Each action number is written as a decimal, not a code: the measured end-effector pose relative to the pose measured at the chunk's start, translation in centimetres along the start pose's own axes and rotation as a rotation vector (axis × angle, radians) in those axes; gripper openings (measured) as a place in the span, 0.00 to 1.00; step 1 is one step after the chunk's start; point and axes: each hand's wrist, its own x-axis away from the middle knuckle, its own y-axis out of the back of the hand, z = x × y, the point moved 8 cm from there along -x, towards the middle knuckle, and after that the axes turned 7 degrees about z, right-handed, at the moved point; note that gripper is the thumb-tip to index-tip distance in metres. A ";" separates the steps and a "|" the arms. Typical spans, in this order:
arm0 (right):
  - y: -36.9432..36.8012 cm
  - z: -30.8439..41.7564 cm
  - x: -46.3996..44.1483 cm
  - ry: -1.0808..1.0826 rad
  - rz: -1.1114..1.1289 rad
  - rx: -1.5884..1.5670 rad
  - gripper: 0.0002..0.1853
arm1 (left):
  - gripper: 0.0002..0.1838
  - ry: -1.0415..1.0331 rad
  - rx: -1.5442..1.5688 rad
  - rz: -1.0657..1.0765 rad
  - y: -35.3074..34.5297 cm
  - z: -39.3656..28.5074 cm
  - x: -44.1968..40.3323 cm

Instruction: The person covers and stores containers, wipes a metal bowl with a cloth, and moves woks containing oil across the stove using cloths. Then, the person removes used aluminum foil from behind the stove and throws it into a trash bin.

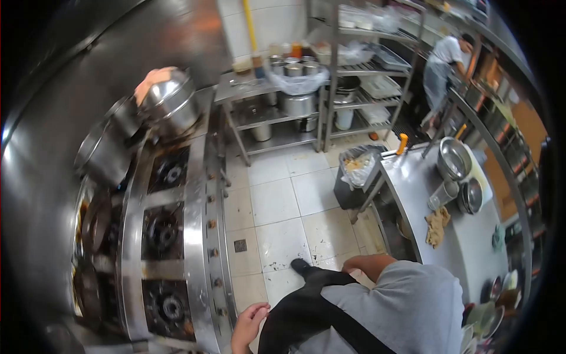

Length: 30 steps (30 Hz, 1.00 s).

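Note:
My left hand hangs beside the black apron, near the front edge of the stove. Its fingers are loosely bent, and I see nothing in them. On the other side, my right forearm comes out of a grey sleeve; the hand itself is hidden behind my body. Three burners line the front of the stove, with knobs along its edge. Large metal pots stand at its far end, and dark pans rest along the back.
A steel table on the right holds metal bowls, a clear container and a brown cloth. Beyond it is a lined bin. Shelving stands at the back. A person bends over at the far right.

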 end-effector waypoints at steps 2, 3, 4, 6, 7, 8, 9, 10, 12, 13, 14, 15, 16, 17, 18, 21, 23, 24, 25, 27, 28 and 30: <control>1.8 -1.1 -1.5 -0.024 -0.138 0.313 0.17 | 0.19 0.023 -0.016 0.013 0.1 -2.1 -3.9; 2.7 -1.4 -1.5 -0.010 -0.155 0.286 0.17 | 0.19 0.043 0.000 -0.001 0.3 -3.2 -6.0; 3.1 -1.3 -0.1 0.044 -0.200 0.108 0.15 | 0.19 0.041 -0.028 0.014 0.8 -3.4 -8.3; 7.1 -2.1 -0.8 0.102 -0.258 -0.088 0.14 | 0.20 0.079 -0.013 -0.002 1.9 -1.9 -13.6; 9.6 -3.1 -5.2 0.079 -0.275 0.125 0.14 | 0.20 0.078 -0.031 0.017 2.0 -2.2 -15.9; 10.7 -3.4 -5.9 0.052 -0.280 0.333 0.14 | 0.18 0.159 -0.097 -0.047 2.5 -1.8 -17.6; 12.5 -4.5 -6.3 0.093 -0.309 0.203 0.16 | 0.17 0.245 -0.156 -0.107 3.0 -1.3 -19.2; 14.3 -4.2 -3.4 0.090 -0.317 0.181 0.16 | 0.15 0.171 -0.508 0.007 5.4 3.2 -21.8; 18.5 -3.9 3.3 0.148 -0.502 -0.491 0.19 | 0.15 0.219 -0.781 0.058 8.6 9.0 -24.3; 20.2 -4.0 3.7 0.143 -0.509 -0.520 0.19 | 0.15 0.361 -0.662 0.027 9.1 9.8 -25.0; 22.0 -4.4 4.5 0.167 -0.558 -0.598 0.20 | 0.15 0.462 -0.609 0.013 9.6 10.2 -26.4; 23.5 -5.3 5.7 0.184 -0.609 -0.676 0.20 | 0.15 0.525 -0.574 0.012 10.0 10.4 -27.9; 24.4 -6.2 6.3 0.165 -0.621 -0.707 0.20 | 0.15 0.567 -0.559 0.018 10.0 10.1 -29.9; 25.4 -6.7 6.7 0.190 -0.631 -0.705 0.21 | 0.15 0.591 -0.551 0.030 10.1 9.6 -32.3; 26.6 -7.3 7.1 0.213 -0.641 -0.704 0.21 | 0.16 0.605 -0.548 0.045 10.1 9.2 -34.7; 26.8 -10.2 7.2 0.119 -0.598 -0.862 0.20 | 0.16 0.628 -0.562 0.104 10.1 7.2 -43.0; 25.8 -12.8 4.7 0.004 -0.526 -0.959 0.20 | 0.17 0.622 -0.585 0.147 10.0 5.2 -49.0; 25.6 -14.3 3.5 -0.055 -0.499 -0.996 0.21 | 0.17 0.617 -0.601 0.168 10.1 4.0 -52.1; 25.7 -15.2 4.1 -0.104 -0.506 -1.003 0.22 | 0.17 0.613 -0.619 0.189 10.4 3.1 -55.3; 26.7 -15.5 4.2 -0.143 -0.499 -1.042 0.22 | 0.18 0.600 -0.671 0.229 11.7 0.9 -61.4; 27.4 -15.5 3.3 -0.156 -0.412 -1.024 0.23 | 0.18 0.586 -0.703 0.252 12.3 -0.7 -64.6; 29.6 -15.7 5.0 -0.184 -0.334 -1.029 0.23 | 0.18 0.570 -0.761 0.292 13.1 -4.1 -70.9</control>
